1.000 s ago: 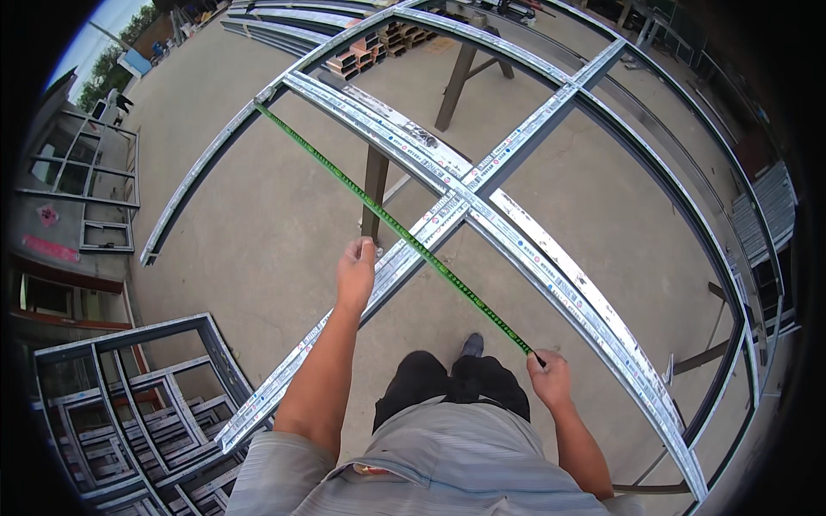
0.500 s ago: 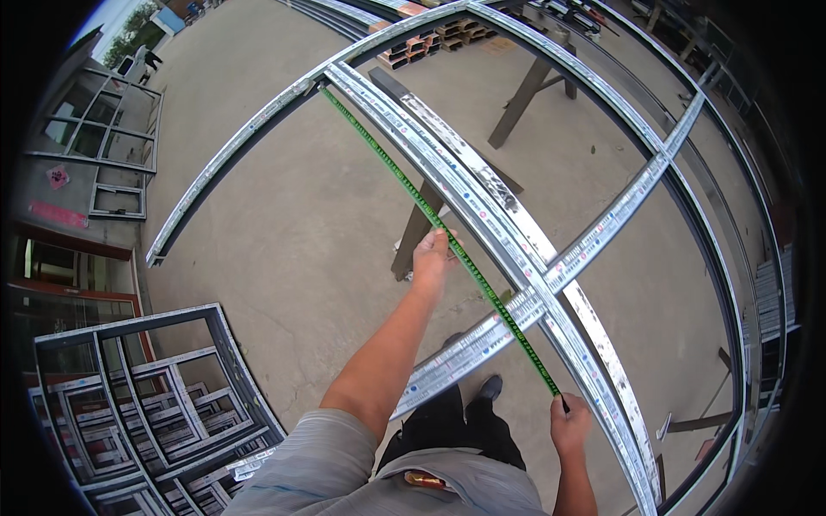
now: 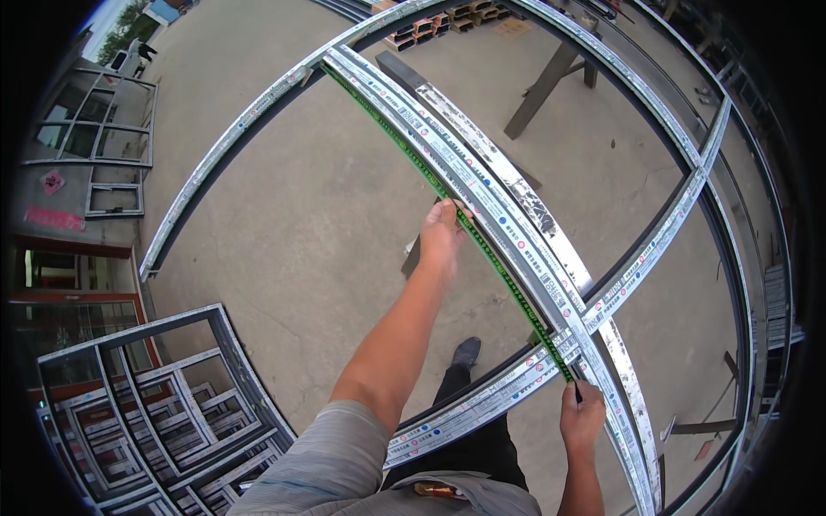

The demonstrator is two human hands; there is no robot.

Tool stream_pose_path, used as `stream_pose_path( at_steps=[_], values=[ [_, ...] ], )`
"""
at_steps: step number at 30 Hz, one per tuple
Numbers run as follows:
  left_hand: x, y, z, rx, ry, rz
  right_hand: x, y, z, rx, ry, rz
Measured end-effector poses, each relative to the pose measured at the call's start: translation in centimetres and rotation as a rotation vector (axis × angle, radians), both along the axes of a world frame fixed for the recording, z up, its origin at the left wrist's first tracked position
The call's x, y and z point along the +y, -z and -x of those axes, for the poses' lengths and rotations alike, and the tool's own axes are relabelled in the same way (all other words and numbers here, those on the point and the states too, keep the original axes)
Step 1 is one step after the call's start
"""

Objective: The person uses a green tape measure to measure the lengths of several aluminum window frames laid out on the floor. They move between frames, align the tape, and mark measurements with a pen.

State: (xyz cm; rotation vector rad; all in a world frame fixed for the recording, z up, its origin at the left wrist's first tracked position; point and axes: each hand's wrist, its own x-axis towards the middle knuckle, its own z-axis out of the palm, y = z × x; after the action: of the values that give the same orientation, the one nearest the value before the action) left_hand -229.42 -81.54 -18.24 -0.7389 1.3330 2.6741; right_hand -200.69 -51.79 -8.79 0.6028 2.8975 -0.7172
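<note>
A green measuring tape [image 3: 394, 133] is stretched straight along the near side of a long bar of a large metal frame [image 3: 508, 219]. Its far end meets the frame's outer rail. Midway along it, my left hand [image 3: 440, 236] is closed, pinching the tape against the bar's edge. My right hand [image 3: 582, 417] is closed round the near end, just past a crossing bar [image 3: 490, 391]. A small dark piece shows between the right fingers, too little of it to tell what it is. Printed film covers the frame's silvery faces.
Dark trestle legs [image 3: 542, 90] stand under the frame, with a scuffed white beam [image 3: 525, 202] beneath the long bar. Smaller window frames [image 3: 129, 344] are stacked at lower left. More glazed frames [image 3: 99, 120] lean at far left. Hollow orange-brown profiles [image 3: 422, 33] lie at the back.
My right hand has moved up to the crossing of the bars. The tape now lies closer along the long bar, and my left hand has moved slightly up. My view and feet have shifted.
</note>
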Motion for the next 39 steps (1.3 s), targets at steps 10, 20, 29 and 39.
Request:
stream_pose_path(
  at_steps=[10,20,29,39],
  values=[
    [-2.0,1.7,2.7,0.114,0.069,0.013,-0.9,1.6,0.8,-0.009,-0.027,-0.072],
    [-4.6,3.7,4.4,0.134,0.144,-0.005,-2.4,0.2,2.6,0.051,0.030,-0.113],
    [-4.1,1.9,4.5,0.067,0.125,0.179,-2.9,0.4,2.7,0.030,0.045,-0.134],
    [-4.4,2.0,4.8,0.122,0.195,0.156,-2.9,0.5,2.7,0.084,0.033,-0.199]
  ],
)
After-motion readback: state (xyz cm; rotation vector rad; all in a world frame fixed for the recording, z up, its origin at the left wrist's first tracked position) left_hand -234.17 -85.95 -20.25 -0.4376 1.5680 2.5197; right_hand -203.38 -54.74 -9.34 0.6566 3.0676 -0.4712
